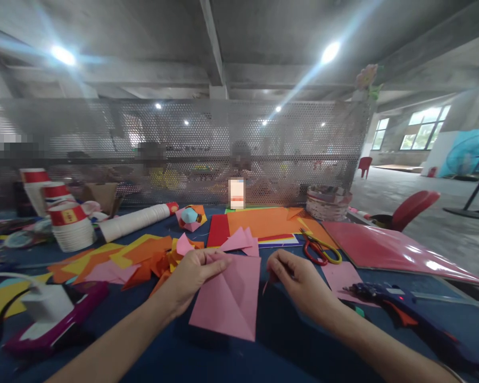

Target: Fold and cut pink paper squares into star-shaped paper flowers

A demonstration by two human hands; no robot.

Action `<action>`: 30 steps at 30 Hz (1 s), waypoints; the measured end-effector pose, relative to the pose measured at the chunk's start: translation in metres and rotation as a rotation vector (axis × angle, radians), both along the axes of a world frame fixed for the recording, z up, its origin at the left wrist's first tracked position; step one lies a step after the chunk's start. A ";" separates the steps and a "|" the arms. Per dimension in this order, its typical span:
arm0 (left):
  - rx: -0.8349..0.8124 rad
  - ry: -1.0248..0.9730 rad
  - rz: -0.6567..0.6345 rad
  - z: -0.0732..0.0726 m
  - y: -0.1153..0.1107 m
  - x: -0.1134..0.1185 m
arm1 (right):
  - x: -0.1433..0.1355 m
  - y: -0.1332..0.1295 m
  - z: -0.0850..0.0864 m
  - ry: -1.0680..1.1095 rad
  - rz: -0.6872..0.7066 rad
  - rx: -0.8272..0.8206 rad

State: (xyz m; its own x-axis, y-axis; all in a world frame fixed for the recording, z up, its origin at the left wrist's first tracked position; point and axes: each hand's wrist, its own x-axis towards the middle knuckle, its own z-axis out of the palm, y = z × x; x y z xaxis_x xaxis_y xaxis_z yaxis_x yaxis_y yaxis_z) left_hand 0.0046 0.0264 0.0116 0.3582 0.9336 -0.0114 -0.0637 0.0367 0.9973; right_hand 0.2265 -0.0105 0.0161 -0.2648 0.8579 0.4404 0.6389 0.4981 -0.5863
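Square sheet (243, 314) pink; scissors (321, 251) red and yellow-handled; worktop (279, 356) dark blue; stacked cups (69, 226) white with red; glue gun (403, 306) blue, trigger (401, 315) orange

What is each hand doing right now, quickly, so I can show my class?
Left hand: closed on a pink paper sheet, near its top edge.
Right hand: fingers curled closed; whether they pinch anything cannot be told.

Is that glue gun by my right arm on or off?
It looks on: a small red light glows on the body of the blue glue gun.
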 end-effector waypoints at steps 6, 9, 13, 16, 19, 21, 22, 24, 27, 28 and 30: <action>-0.035 -0.046 -0.008 -0.001 0.005 -0.003 | -0.003 -0.011 0.000 -0.175 0.135 0.292; -0.026 -0.034 -0.044 0.000 0.002 -0.002 | -0.004 -0.014 -0.001 -0.350 0.183 0.445; -0.002 0.037 -0.108 0.000 -0.004 0.001 | -0.002 -0.014 -0.004 -0.461 0.241 0.553; 0.041 0.127 -0.154 -0.002 -0.008 0.005 | -0.003 -0.018 -0.005 -0.525 0.410 0.593; 0.142 0.254 -0.137 -0.003 -0.011 0.008 | -0.004 -0.025 -0.005 -0.548 0.527 0.583; 0.259 0.334 -0.039 -0.001 -0.014 0.007 | -0.003 -0.028 -0.006 -0.547 0.553 0.556; 0.322 0.364 0.019 0.000 -0.017 0.006 | -0.001 -0.029 -0.006 -0.550 0.558 0.536; 0.453 0.408 0.087 0.002 -0.027 0.002 | 0.003 -0.029 -0.009 -0.560 0.575 0.481; 0.771 0.515 -0.088 -0.008 -0.047 -0.004 | 0.009 -0.030 -0.014 -0.569 0.598 0.411; 0.927 0.554 -0.149 -0.015 -0.053 -0.005 | 0.010 -0.032 -0.015 -0.571 0.600 0.386; 1.226 0.553 -0.214 -0.032 -0.061 -0.004 | 0.010 -0.036 -0.015 -0.575 0.606 0.334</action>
